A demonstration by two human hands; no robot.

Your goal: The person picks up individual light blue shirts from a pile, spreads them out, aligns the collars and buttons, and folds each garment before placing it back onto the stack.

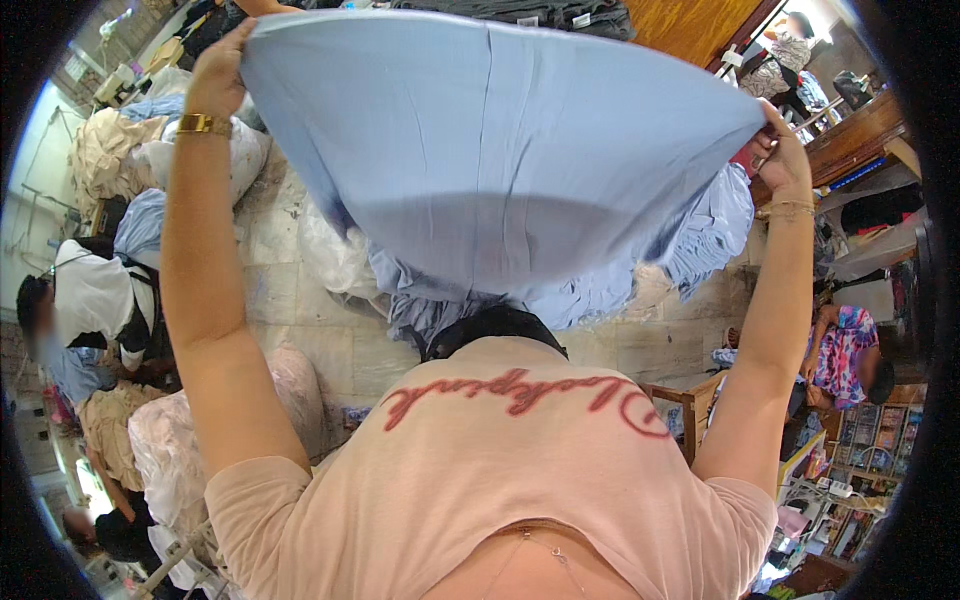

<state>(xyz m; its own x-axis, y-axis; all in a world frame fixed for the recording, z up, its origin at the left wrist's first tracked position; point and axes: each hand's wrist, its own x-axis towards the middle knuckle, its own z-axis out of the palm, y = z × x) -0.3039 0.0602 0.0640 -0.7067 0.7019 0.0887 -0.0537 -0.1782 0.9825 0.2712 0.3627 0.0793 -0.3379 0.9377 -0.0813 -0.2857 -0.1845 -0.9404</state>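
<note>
Around me, a heap of blue clothes (pixel 710 230) lies beneath and beyond the blue cloth (pixel 500 130) I hold up, which blocks my view of part of it; dark clothes (pixel 575 14) show past its far edge. Plastic-wrapped bundles (pixel 170 450) sit to my left, a wooden chair (pixel 690 410) to my right, and co-workers (pixel 95 290) are on both sides. Red script runs across my shirt (pixel 520 440), upside down from here; the white tags (pixel 582 20) on the dark clothes are too small to read. The cloth hangs in the air before me, its long axis running left to right and dipping rightward, its middle sagging towards me. My left hand (pixel 215 75) grips one corner, my right hand (pixel 785 155) the other.
</note>
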